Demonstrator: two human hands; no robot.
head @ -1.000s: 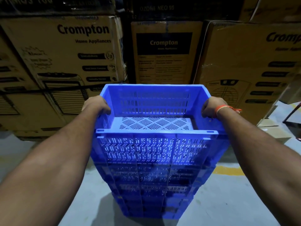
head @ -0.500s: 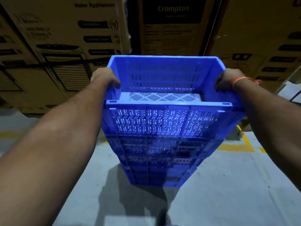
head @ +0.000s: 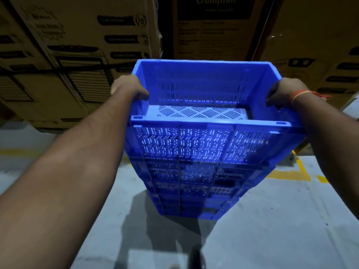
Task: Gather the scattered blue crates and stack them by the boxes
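Top crate (head: 206,113) rims gripped: left hand (head: 128,88), right hand (head: 281,94).

Dim warehouse: grey concrete floor (head: 272,239) with yellow painted lines (head: 289,174).

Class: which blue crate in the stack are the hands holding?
The top crate: left hand and right hand grip its side rims; the others sit untouched beneath.
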